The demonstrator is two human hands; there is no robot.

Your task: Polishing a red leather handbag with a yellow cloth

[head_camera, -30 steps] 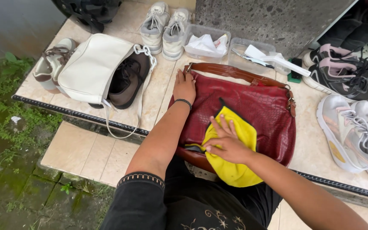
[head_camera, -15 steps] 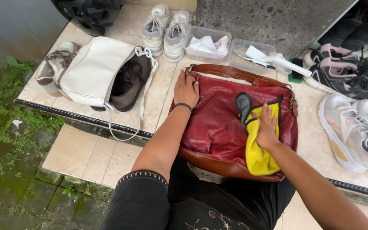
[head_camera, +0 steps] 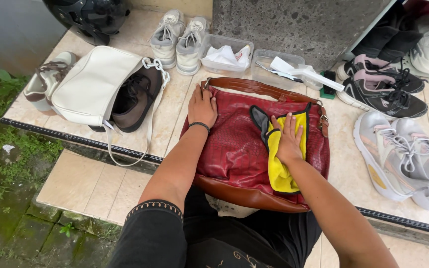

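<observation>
Left hand [head_camera: 203, 106] flat, pinning red bag [head_camera: 234, 149] steady; right hand [head_camera: 288, 141] spread, pressing yellow cloth [head_camera: 280, 171] for wiping.

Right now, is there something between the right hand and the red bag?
Yes. A yellow cloth lies under the right hand, between the palm and the red bag. The left hand rests directly on the bag.

A raised ledge of beige tiles [head_camera: 90, 183] edged with a dark strip [head_camera: 65, 139] steps down to mossy ground [head_camera: 1, 218]. Behind it stands a speckled grey stone wall [head_camera: 294, 25] in soft daylight.
</observation>
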